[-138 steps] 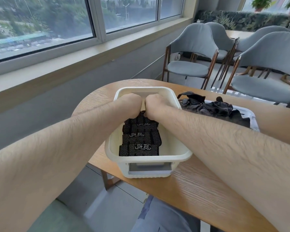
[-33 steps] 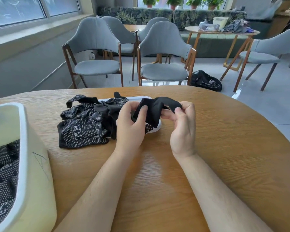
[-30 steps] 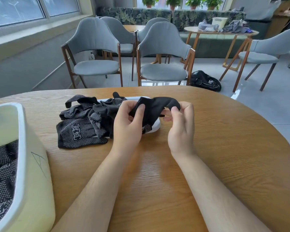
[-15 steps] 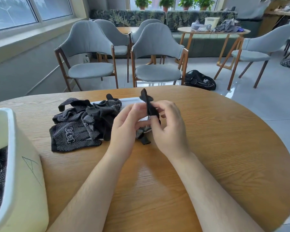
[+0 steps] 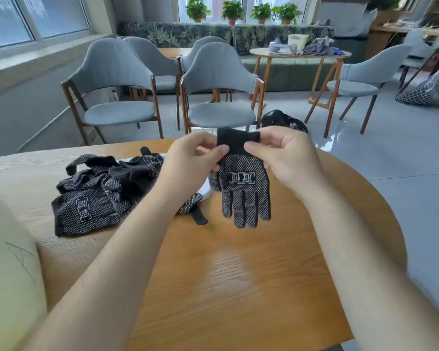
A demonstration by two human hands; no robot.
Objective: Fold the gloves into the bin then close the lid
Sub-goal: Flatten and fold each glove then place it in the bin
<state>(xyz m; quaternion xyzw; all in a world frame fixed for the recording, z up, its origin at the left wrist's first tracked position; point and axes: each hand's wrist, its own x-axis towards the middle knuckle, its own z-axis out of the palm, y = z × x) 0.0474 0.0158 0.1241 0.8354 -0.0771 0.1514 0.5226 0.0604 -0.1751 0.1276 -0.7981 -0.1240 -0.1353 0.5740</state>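
In the head view we see the left hand [image 5: 190,160] and the right hand [image 5: 287,158] raised over the round wooden worktop [image 5: 238,274]. They are close together but apart. Each pinches the plain cuff of one black knit glove with white grip dots [image 5: 243,188], which hangs with its fingers toward 6 o'clock. At its 9 o'clock a heap of matching black dotted gloves [image 5: 104,193] lies partly on a white plastic lid [image 5: 206,193]. At 8 o'clock the cream plastic bin [image 5: 13,287] is cut off by the frame edge.
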